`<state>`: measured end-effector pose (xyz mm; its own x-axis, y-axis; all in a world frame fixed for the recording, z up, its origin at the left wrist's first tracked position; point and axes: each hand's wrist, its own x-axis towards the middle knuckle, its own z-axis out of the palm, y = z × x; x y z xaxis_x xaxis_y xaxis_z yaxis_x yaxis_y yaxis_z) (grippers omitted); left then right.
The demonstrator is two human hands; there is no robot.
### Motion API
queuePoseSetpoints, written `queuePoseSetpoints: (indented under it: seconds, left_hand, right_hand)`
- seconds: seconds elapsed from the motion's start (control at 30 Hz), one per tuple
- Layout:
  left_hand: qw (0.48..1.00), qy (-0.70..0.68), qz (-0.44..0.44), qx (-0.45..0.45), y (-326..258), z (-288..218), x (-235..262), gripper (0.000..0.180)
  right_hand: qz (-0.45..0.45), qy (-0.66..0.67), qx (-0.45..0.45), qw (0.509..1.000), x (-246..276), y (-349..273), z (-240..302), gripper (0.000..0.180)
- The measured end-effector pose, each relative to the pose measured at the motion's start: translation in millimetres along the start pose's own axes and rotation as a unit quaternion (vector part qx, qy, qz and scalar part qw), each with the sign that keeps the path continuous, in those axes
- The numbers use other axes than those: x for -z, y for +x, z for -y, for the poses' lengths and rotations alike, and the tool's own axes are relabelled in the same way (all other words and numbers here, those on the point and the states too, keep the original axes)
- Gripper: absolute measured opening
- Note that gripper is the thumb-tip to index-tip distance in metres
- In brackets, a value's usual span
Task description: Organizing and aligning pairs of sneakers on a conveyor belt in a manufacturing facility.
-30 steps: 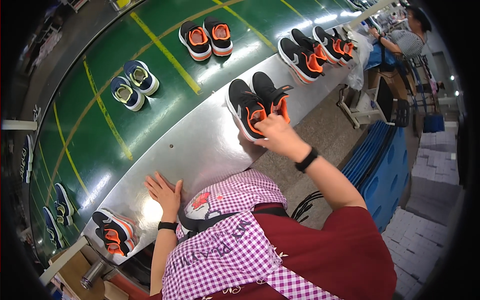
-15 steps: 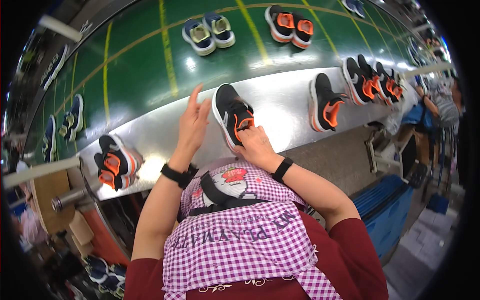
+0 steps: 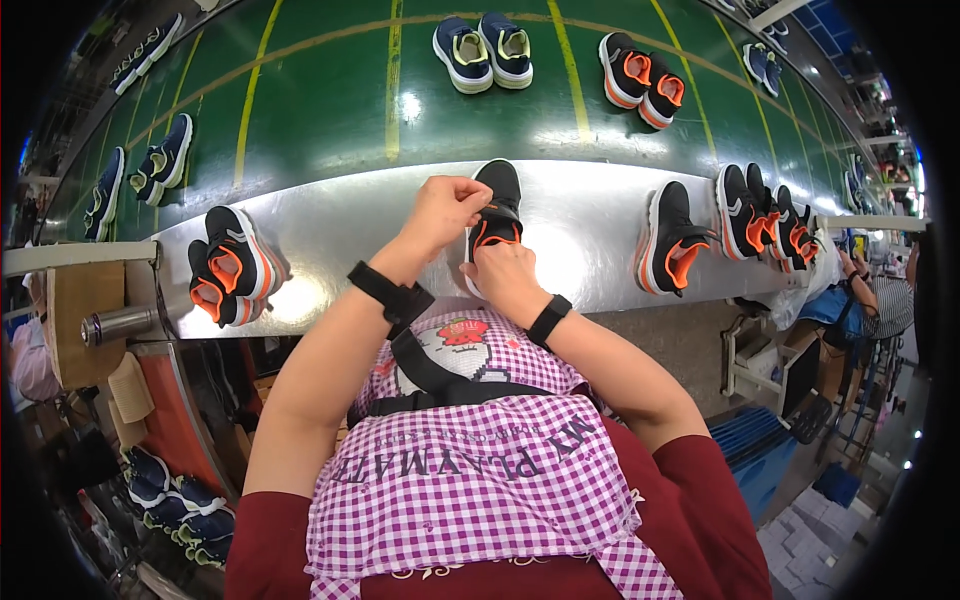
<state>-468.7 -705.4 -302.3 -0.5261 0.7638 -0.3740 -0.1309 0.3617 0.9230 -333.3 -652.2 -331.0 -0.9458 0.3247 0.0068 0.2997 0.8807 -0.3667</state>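
A black sneaker (image 3: 501, 180) with an orange lining and white sole sits on the metal ledge in front of me, its toe pointing away. My right hand (image 3: 505, 272) grips it at the heel opening, fingers partly inside the collar and hidden. Over the upper, my left hand (image 3: 446, 212) is closed in a pinch at the dark strap (image 3: 497, 209) across the shoe. The fingertips cover the exact hold. To the right, another black and orange sneaker (image 3: 672, 240) stands alone on the ledge.
Black and orange sneakers rest at the ledge's left (image 3: 232, 265) and right (image 3: 745, 212). Beyond the metal ledge (image 3: 585, 250) runs a green conveyor belt (image 3: 330, 110) with yellow lines, carrying a navy pair (image 3: 483, 55) and a black-orange pair (image 3: 642, 80). Another person's arm (image 3: 858, 285) shows at far right.
My left hand has moved from open beside the sneaker to a pinch at its strap. My right hand stays at the heel. The view has turned, and the shoe now points straighter away.
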Motion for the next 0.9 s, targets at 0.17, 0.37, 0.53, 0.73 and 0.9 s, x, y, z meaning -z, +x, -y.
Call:
queuePoseSetpoints:
  seconds: [0.17,0.37,0.53,0.73,0.9]
  left_hand:
    - [0.996,-0.064,0.051,0.033,-10.8,-1.8,6.6,0.024]
    - [0.990,-0.073,0.048,0.106,-8.0,-6.3,-1.2,0.028]
    - [0.989,-0.077,0.042,0.115,-6.2,-6.6,6.4,0.029]
    - [0.985,-0.071,0.013,0.156,-16.7,1.9,5.7,0.026]
    - [0.984,-0.058,-0.001,0.167,-23.0,7.1,3.7,0.018]
  right_hand:
    - [0.018,0.292,-0.098,0.951,11.3,-8.2,-16.4,0.029]
    - [0.091,0.303,-0.132,0.939,19.0,-15.2,-26.2,0.033]
    - [0.086,0.292,-0.119,0.945,21.1,-11.4,-20.9,0.033]
    - [0.080,0.281,-0.102,0.951,15.5,-12.7,-23.6,0.032]
    - [0.069,0.296,-0.115,0.946,12.2,-12.5,-22.2,0.033]
